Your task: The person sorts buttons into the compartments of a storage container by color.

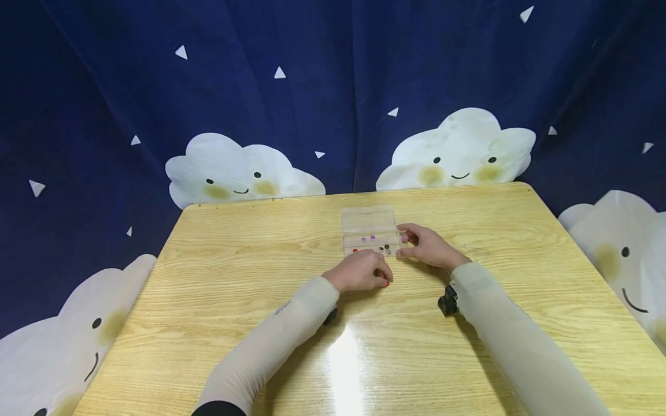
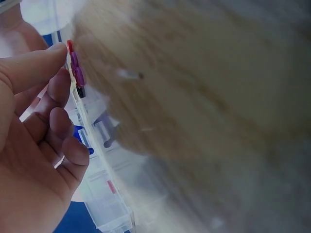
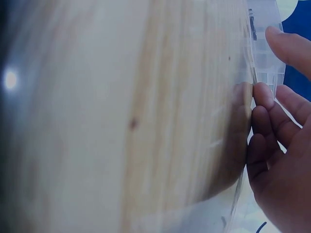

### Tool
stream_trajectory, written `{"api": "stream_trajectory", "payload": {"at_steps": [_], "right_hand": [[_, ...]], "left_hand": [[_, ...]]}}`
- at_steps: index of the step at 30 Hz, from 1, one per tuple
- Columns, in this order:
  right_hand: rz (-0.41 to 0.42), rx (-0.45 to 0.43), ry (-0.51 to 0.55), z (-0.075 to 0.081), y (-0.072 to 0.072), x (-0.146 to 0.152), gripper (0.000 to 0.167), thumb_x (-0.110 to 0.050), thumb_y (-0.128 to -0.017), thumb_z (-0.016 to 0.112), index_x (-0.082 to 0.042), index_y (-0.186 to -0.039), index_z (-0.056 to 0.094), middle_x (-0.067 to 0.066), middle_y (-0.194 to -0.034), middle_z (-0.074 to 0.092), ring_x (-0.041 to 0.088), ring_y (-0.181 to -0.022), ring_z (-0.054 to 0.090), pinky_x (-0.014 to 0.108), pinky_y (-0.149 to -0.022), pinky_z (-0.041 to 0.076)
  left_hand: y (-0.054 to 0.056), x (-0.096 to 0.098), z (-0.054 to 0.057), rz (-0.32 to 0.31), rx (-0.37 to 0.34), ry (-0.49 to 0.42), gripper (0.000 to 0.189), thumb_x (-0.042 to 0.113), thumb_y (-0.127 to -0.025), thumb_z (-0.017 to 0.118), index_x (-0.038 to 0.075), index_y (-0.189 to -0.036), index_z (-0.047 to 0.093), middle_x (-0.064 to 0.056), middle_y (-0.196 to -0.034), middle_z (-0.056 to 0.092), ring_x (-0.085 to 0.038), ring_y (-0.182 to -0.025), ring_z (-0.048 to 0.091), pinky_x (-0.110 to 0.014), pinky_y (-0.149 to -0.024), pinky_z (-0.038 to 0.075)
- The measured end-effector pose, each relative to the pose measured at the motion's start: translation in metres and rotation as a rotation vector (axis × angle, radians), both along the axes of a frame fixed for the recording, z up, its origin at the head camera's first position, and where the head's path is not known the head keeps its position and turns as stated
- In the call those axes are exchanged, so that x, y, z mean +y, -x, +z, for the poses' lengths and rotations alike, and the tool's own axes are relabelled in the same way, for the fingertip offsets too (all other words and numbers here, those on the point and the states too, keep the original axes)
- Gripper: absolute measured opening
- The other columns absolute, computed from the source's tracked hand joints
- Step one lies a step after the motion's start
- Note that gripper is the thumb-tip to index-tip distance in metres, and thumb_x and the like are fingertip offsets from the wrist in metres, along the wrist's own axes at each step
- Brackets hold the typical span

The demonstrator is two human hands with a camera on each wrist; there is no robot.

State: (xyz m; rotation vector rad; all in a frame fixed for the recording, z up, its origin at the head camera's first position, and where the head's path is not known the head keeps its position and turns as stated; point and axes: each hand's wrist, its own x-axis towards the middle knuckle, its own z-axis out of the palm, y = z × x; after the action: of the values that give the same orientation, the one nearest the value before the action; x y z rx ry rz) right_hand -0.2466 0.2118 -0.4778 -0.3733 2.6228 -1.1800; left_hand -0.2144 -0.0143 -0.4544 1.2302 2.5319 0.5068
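A clear plastic compartment box (image 1: 370,241) stands on the table with its transparent lid (image 1: 368,219) raised at the back. Small round purple (image 1: 372,237), dark (image 1: 387,247) and red pieces (image 1: 355,251) show in its compartments. My left hand (image 1: 361,271), just in front of the box, pinches a small red piece (image 1: 387,283) between thumb and fingertips. In the left wrist view, small purple pieces (image 2: 77,73) and a black one line up beside the red. My right hand (image 1: 428,247) holds the box's right end, thumb at the front corner, forefinger farther back.
Both hands are over a light wood-grain table (image 1: 250,248). Behind it hangs a dark blue curtain (image 1: 322,92) printed with clouds and white triangles. A black wrist device (image 1: 448,301) sits under the right sleeve.
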Motion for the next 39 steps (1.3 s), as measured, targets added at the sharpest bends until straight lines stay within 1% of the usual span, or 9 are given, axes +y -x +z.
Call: {"api": "stream_trajectory", "payload": {"at_steps": [7, 10, 23, 30, 39], "right_hand": [[-0.006, -0.016, 0.009, 0.0011, -0.0007, -0.0003, 0.069, -0.018, -0.087, 0.075, -0.001, -0.146, 0.042, 0.014, -0.113, 0.057, 0.023, -0.100, 0.051, 0.033, -0.088, 0.042], [-0.003, -0.016, 0.008, 0.0012, -0.0006, -0.0004, 0.069, -0.018, -0.088, 0.075, -0.001, -0.146, 0.042, 0.014, -0.113, 0.057, 0.023, -0.100, 0.051, 0.033, -0.088, 0.042], [0.002, -0.014, 0.010, -0.0011, 0.0014, -0.0010, 0.069, -0.020, -0.088, 0.075, -0.002, -0.146, 0.043, 0.013, -0.112, 0.058, 0.022, -0.099, 0.051, 0.033, -0.087, 0.042], [-0.003, -0.016, 0.010, 0.0013, -0.0008, -0.0016, 0.069, -0.018, -0.087, 0.075, -0.001, -0.146, 0.042, 0.014, -0.114, 0.059, 0.023, -0.100, 0.052, 0.033, -0.088, 0.043], [0.001, -0.013, 0.015, 0.0018, -0.0010, -0.0012, 0.069, -0.017, -0.087, 0.075, 0.000, -0.146, 0.042, 0.013, -0.111, 0.057, 0.022, -0.097, 0.050, 0.032, -0.086, 0.041]], "left_hand": [[-0.0011, 0.0000, 0.0018, -0.029, 0.040, 0.027, 0.013, 0.018, -0.092, 0.070, 0.021, -0.100, 0.079, 0.006, -0.094, 0.070, 0.000, -0.081, 0.057, -0.010, -0.072, 0.044], [-0.0016, 0.0000, 0.0026, -0.037, 0.045, 0.026, 0.012, 0.017, -0.092, 0.070, 0.020, -0.099, 0.079, 0.006, -0.094, 0.071, -0.001, -0.081, 0.057, -0.011, -0.073, 0.044], [-0.0018, 0.0002, 0.0012, -0.024, 0.037, 0.014, 0.010, 0.017, -0.092, 0.070, 0.019, -0.094, 0.079, 0.006, -0.092, 0.071, 0.001, -0.079, 0.057, -0.010, -0.072, 0.045], [-0.0014, 0.0007, 0.0003, -0.031, 0.045, 0.014, 0.008, 0.017, -0.092, 0.070, 0.020, -0.092, 0.078, 0.007, -0.089, 0.067, -0.001, -0.079, 0.055, -0.012, -0.072, 0.044], [-0.0017, 0.0014, -0.0003, -0.002, 0.022, 0.021, 0.008, 0.017, -0.091, 0.071, 0.021, -0.086, 0.076, 0.009, -0.086, 0.066, -0.003, -0.080, 0.054, -0.013, -0.072, 0.044]]}}
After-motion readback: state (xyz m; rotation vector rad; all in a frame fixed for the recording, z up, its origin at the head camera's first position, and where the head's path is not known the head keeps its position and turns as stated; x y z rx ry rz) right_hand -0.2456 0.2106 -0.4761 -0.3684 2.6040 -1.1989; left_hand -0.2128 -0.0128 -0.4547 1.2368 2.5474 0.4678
